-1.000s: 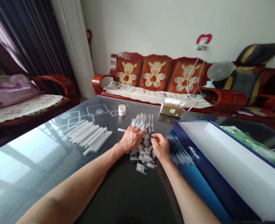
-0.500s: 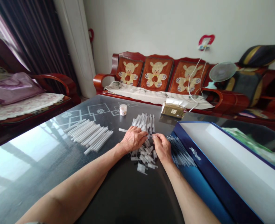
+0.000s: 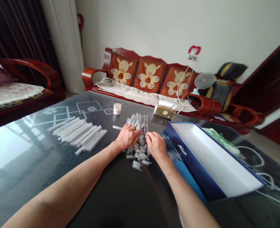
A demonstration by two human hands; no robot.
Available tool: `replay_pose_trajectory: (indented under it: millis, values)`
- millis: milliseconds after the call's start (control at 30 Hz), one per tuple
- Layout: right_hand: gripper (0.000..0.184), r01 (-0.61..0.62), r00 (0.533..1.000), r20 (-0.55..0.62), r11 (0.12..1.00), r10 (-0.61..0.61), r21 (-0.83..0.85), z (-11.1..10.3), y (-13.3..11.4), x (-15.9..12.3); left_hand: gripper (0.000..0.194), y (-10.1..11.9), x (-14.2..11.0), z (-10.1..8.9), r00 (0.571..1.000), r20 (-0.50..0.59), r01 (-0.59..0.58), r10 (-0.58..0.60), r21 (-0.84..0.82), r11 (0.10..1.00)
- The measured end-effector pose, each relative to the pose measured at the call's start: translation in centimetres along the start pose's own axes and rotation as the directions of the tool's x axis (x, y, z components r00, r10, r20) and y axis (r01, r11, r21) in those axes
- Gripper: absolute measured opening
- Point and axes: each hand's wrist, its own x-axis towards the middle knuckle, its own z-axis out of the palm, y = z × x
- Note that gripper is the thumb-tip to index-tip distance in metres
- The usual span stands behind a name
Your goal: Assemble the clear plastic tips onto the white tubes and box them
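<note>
My left hand [image 3: 127,136] and my right hand [image 3: 156,145] meet over a heap of small white plastic caps [image 3: 137,154] on the dark glass table [image 3: 120,196]. Both hands are closed in a pinch around a thin white pen part [image 3: 143,134] held between them. Just beyond the hands lies a bunch of white pen barrels [image 3: 138,120]. A row of long white tubes [image 3: 79,132] lies to the left. Thin dark refills [image 3: 170,147] lie to the right of my right hand.
An open blue box with a white inside [image 3: 208,158] stands at the right. A small white jar [image 3: 117,108] and a gold packet [image 3: 164,110] sit farther back. A red wooden sofa [image 3: 144,76], a small fan [image 3: 204,80] and white cables [image 3: 256,158] are behind and to the right.
The view has swung to the right and the hands have shifted slightly left in the picture. Both hands stay pinched together over the heap of caps.
</note>
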Motion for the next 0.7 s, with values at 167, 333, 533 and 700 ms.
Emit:
replay_pose_trajectory:
  millis: [167, 333, 533, 700]
  values:
    - [0.022, -0.204, 0.975, 0.022, 0.925, 0.223, -0.32, -3.5, 4.2, -0.2, 0.034, -0.4, 0.0, 0.2, 0.997, -0.007, 0.074, -0.074, -0.022, 0.997]
    - [0.021, -0.298, 0.888, 0.121, 0.754, 0.445, -0.585, -4.4, 6.8, -1.8, 0.035, -0.4, 0.1, 0.5, 1.0, 0.005, 0.031, -0.031, -0.019, 0.999]
    - [0.021, -0.284, 0.93, 0.051, 0.799, 0.365, -0.53, -3.1, 5.7, -2.6, 0.032, 0.1, 0.5, -0.4, 0.999, -0.047, -0.014, 0.013, -0.029, 0.999]
    - [0.028, -0.208, 0.976, -0.081, 0.976, 0.202, -0.067, -1.7, 3.4, -1.5, 0.028, 1.3, 1.7, -3.3, 0.985, -0.172, -0.021, 0.014, -0.038, 0.999]
